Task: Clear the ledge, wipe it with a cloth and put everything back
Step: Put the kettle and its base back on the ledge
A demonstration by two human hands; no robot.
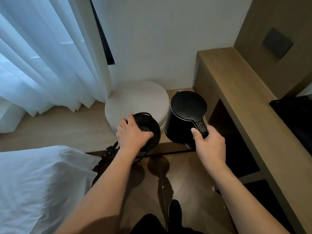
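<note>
STEP: clearing or restocking the ledge (67, 130), cannot tell | LEFT: my left hand (130, 132) fingers curled over kettle base (150, 128) | RIGHT: my right hand (208, 143) fingers wrapped round kettle (185, 115) handle | NEXT: needs firm grips, cord (141, 155) free.

Both forearms bare, no sleeves, no watch or rings. At 6 o'clock: dark trousers (152, 224), black shoe (174, 209).
</note>
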